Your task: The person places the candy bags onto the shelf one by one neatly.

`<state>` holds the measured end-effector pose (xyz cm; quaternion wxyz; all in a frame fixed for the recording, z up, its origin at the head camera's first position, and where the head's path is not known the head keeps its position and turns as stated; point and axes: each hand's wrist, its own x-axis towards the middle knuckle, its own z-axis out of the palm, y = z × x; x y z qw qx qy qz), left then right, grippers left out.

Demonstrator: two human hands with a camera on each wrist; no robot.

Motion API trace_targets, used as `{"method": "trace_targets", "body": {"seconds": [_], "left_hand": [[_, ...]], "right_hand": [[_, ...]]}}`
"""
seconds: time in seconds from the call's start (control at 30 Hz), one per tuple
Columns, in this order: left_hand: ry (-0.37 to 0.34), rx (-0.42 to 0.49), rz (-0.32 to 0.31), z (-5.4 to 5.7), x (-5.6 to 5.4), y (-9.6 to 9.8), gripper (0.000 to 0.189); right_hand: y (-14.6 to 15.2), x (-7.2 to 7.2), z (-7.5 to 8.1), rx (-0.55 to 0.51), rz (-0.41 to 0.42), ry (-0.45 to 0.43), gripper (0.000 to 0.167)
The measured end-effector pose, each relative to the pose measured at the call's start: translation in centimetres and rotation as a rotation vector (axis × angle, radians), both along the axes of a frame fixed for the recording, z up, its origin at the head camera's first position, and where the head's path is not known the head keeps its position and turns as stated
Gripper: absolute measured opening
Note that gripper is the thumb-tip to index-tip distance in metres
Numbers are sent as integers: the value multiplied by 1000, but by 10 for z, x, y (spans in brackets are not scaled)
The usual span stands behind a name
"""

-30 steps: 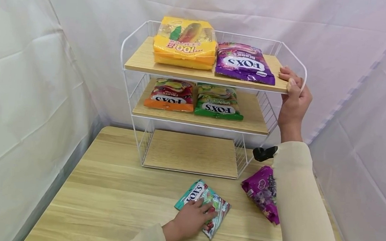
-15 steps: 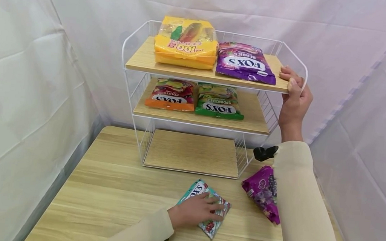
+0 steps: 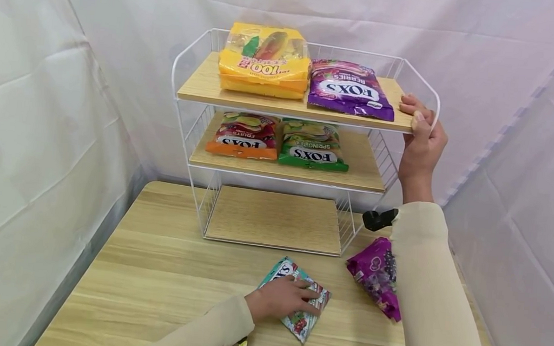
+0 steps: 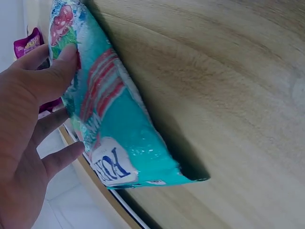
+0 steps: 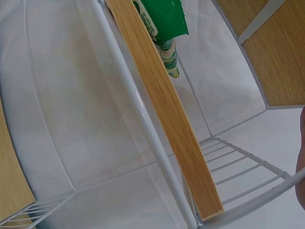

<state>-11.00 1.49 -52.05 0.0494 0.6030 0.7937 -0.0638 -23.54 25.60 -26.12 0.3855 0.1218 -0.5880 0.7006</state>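
Observation:
A teal Fox's candy bag lies on the wooden table in front of the rack. My left hand is over it with fingers spread. In the left wrist view, its fingertips touch the printed front of the bag. With my right hand I grip the top right corner of the white wire rack, fingers on the board and thumb at its front edge. In the right wrist view, only a sliver of that hand shows at the right edge.
On the top shelf sit a yellow mango candy bag and a purple Berries bag. The middle shelf bears a red Fruits bag and a green Spring Tea bag. A purple grape bag lies beside my right sleeve.
My left hand has shifted right and slightly farther away across the teal candy bag, covering more of its middle. The bag has barely moved. My right hand keeps its grip on the rack.

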Motion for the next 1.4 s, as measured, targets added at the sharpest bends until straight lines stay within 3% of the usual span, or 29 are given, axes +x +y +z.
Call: {"method": "trace_targets", "body": {"seconds": [0.1, 0.4, 0.53, 0.7, 1.0, 1.2, 1.4], "left_hand": [[6, 10, 22, -2, -1, -2, 52], [108, 21, 119, -5, 1, -6, 55], [166, 46, 187, -11, 2, -6, 52], [181, 73, 282, -18, 3, -7, 52], [288, 135, 413, -18, 4, -13, 52], [313, 153, 518, -25, 1, -16, 55], [387, 186, 606, -28, -1, -20, 59]], "right_hand": [[-1, 0, 0, -4, 2, 0, 31], [-1, 1, 0, -12, -7, -5, 31], [-1, 2, 0, 2, -8, -5, 31], [-1, 1, 0, 6, -5, -2, 31], [0, 2, 0, 14, -18, -7, 31], [0, 1, 0, 10, -11, -4, 31], [-1, 1, 1, 12, -8, -5, 31]]}}
